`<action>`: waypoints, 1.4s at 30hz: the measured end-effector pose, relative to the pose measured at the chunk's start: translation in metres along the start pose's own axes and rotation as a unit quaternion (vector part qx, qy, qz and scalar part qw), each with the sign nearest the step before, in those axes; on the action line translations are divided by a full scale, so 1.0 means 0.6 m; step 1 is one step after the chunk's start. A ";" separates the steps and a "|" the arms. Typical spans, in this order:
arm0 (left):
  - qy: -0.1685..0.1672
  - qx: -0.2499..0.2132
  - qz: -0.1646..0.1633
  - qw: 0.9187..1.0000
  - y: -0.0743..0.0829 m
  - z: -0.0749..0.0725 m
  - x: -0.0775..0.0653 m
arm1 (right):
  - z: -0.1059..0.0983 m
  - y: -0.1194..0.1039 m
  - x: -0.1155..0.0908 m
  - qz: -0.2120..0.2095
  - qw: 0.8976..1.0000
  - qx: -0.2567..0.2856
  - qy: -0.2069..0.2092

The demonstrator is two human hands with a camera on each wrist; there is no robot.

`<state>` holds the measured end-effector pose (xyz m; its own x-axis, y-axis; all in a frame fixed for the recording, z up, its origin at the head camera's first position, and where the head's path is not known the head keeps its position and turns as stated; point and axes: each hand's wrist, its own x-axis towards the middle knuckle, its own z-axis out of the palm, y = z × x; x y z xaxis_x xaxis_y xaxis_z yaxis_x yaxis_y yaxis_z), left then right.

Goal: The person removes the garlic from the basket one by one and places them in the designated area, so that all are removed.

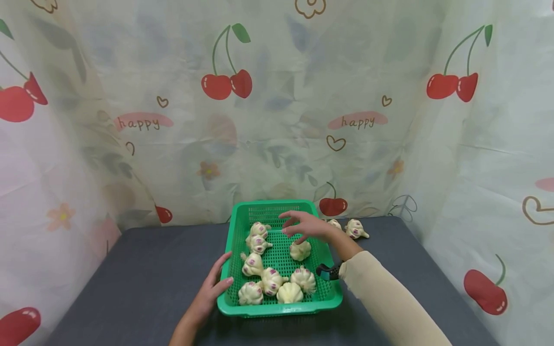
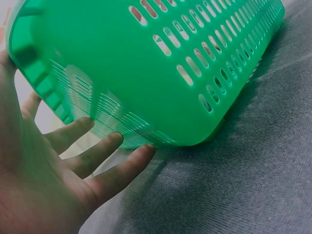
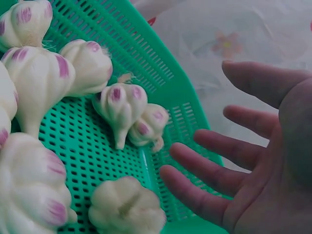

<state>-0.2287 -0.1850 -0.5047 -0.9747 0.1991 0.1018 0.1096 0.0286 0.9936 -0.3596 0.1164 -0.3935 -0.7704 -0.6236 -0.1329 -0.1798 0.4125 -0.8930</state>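
Right wrist view shows the fingers (image 3: pixel 195 187) of the right hand (image 3: pixel 261 178) straight and spread, holding nothing; they hang over the far right part of the green plastic basket (image 1: pixel 279 310), apart from the garlic bulbs in it. The left hand (image 1: pixel 210 286) has its fingers extended along the outside of the basket's left wall, thumb at the rim, without a firm grip. Eight bulbs lie inside: seven along the left and near sides, and a lone garlic bulb (image 1: pixel 300 252) below the right hand. Two more, the outer garlic bulbs (image 1: pixel 356 229), sit on the table (image 1: pixel 169 278) beyond the right wall.

The dark wristband (image 1: pixel 328 272) hangs close to the right rim, so a low sweep of that arm could catch it and jolt the basket, as the left hand's light touch may not hold it steady. Being round, the bulbs would probably roll under such a jolt; the forearm could likewise nudge the outer pair towards the table's back edge.

The basket's long axis runs away from the person. A garlic bulb (image 1: pixel 271 282) near the front points its stem right; the rightmost outer bulb's stem points right and slightly nearward.
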 end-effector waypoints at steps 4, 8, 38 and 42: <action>-0.003 0.000 0.001 1.000 0.002 -0.001 -0.001 | 0.014 0.003 0.009 0.009 1.000 -0.001 -0.027; -0.001 -0.004 0.001 1.000 0.003 0.000 -0.001 | 0.027 0.003 0.015 0.014 0.999 -0.006 -0.046; -0.001 -0.010 0.004 1.000 -0.003 0.000 0.000 | 0.095 0.020 0.045 0.103 0.973 -0.048 -0.200; -0.001 -0.013 0.006 1.000 -0.003 0.000 0.000 | 0.100 0.020 0.047 0.124 0.965 -0.073 -0.221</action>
<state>-0.2290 -0.1851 -0.5063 -0.9729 0.2017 0.1128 0.1152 0.0005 0.9933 -0.3467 0.0640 -0.4338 -0.4706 -0.7023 -0.5342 -0.1329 0.6550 -0.7439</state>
